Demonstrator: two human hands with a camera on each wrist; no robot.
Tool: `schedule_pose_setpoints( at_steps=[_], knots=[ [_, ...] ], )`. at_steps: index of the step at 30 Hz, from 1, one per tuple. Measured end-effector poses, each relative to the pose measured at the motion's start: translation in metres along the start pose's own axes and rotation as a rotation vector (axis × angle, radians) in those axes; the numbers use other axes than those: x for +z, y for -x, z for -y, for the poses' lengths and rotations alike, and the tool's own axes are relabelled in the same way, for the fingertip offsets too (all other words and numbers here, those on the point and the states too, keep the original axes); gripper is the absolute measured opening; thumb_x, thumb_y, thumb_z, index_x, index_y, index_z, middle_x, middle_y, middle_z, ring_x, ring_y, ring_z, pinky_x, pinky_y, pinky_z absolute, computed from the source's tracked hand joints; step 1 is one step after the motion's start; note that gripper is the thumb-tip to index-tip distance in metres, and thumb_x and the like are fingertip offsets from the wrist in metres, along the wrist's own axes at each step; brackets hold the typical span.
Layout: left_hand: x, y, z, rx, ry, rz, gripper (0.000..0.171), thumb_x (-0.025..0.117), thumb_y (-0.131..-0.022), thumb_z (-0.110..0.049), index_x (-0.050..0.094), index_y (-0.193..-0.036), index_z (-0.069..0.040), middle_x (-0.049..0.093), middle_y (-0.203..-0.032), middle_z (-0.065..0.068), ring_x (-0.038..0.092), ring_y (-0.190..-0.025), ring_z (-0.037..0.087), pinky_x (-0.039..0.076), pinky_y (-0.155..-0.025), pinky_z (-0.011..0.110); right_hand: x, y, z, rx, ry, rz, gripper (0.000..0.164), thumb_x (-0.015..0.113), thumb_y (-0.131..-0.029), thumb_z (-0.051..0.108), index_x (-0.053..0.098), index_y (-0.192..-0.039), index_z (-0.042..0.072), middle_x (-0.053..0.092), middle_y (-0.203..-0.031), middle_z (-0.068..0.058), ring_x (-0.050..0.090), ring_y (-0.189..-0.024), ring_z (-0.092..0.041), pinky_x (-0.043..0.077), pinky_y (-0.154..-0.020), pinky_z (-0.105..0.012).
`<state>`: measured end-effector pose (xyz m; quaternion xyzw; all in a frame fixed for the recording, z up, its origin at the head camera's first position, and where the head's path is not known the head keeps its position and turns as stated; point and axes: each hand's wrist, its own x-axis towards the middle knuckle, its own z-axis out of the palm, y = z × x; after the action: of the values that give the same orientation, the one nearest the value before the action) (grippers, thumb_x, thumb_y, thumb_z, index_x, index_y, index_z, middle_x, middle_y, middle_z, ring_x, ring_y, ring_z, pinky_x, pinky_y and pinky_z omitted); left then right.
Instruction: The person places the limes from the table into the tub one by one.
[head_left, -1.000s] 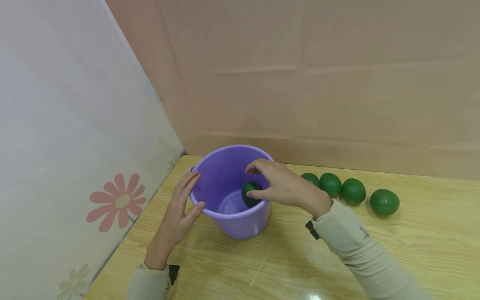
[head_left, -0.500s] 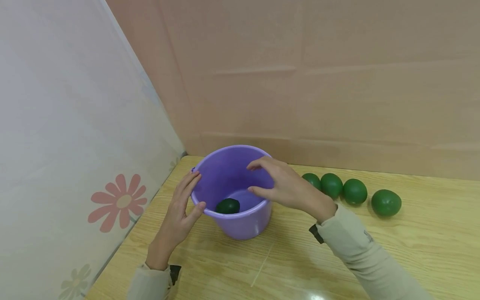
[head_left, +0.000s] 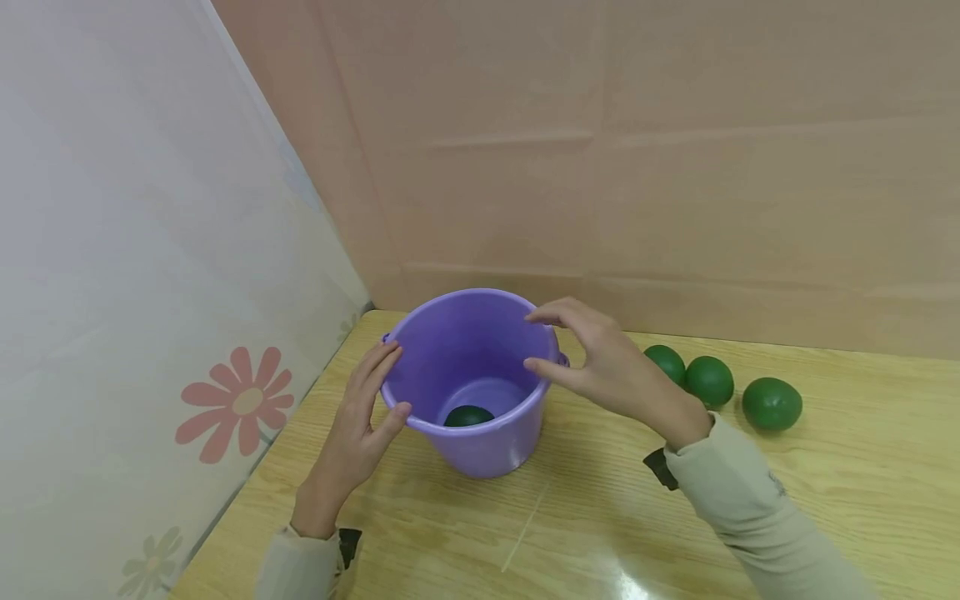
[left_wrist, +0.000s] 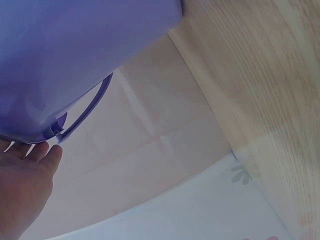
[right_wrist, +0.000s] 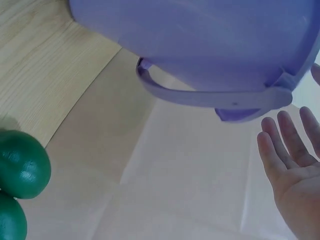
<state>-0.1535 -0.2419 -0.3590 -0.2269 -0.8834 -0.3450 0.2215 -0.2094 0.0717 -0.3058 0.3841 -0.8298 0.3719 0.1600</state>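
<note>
A purple plastic bucket (head_left: 486, 448) stands upright on the table. My left hand (head_left: 360, 425) rests its fingertips and thumb along the bucket's left rim, fingers spread and nearly straight. In the left wrist view its fingers (left_wrist: 45, 151) touch the rim beside the handle joint. My right hand (head_left: 607, 362) hovers at the right rim, fingers loosely bent and apart, holding nothing. Inside the bucket lies a dark green avocado-like fruit (head_left: 469, 416), partly hidden by the near rim. Right of the right hand are similar glossy green fruits (head_left: 708, 382), three in sight.
The bucket's handle (right_wrist: 200, 98) hangs down along its far side. Behind the wood-grain table (head_left: 600, 517) rises a brownish sheet (head_left: 675, 167). A pale flowered sheet (head_left: 150, 208) borders the left side. The rightmost fruit (head_left: 772, 404) lies a little apart from the others.
The fruit has dropped from the right hand and rolled to the bucket's near side. The right hand has drawn back rightward out of the bucket, covering one table fruit. The left hand stays put.
</note>
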Motion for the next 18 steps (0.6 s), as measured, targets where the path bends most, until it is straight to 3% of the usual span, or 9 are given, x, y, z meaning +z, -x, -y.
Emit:
schedule_pose_setpoints(
  at_steps=[18],
  knots=[
    [-0.001, 0.0, 0.001, 0.003, -0.007, -0.002, 0.059, 0.058, -0.087, -0.016, 0.034, -0.141, -0.012, 0.028, -0.149, 0.005, 0.017, -0.141, 0.026, 0.026, -0.106, 0.058, -0.011, 0.014, -0.013, 0.023, 0.035, -0.043, 0.045, 0.07, -0.079, 0.03, 0.056, -0.119, 0.015, 0.055, -0.119, 0.007, 0.054, -0.112, -0.015, 0.046, -0.093, -0.041]
  ],
)
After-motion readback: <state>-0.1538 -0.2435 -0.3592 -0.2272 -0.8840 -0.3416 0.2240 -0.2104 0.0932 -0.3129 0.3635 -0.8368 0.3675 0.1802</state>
